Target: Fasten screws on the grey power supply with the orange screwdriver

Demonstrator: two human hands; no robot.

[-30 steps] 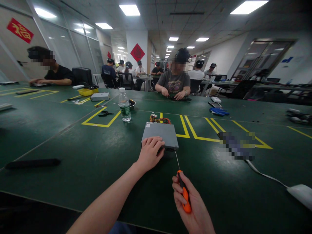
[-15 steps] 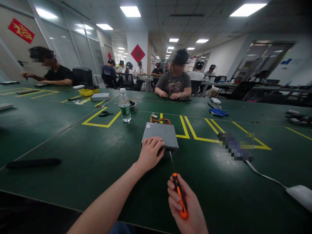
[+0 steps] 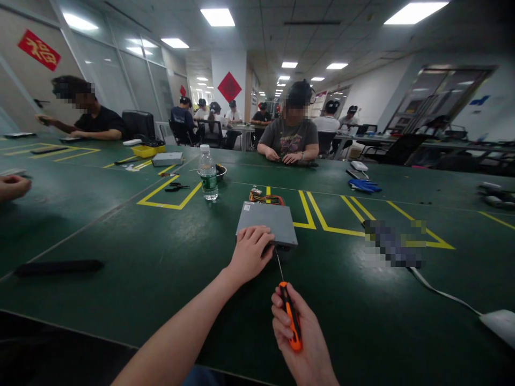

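Observation:
A grey metal computer power supply lies flat on the green table, a bundle of coloured cables coming out of its far side. My left hand holds its near left part, fingers over the top and thumb at the near edge. In my right hand is an orange and black screwdriver, gripped round the handle. Its thin shaft points up and away to the near side of the power supply, close to my left thumb. Whether the tip touches a screw there is hidden.
A water bottle stands beyond, left of the power supply, before a bowl. Black pliers lie within yellow tape. A black strip is at left, blue gloves at right. Another person's hand shows at the left edge.
The screwdriver and my right hand have shifted left along the power supply's near side, toward my left thumb. My left hand keeps its hold. Another person's hand has appeared at the left edge.

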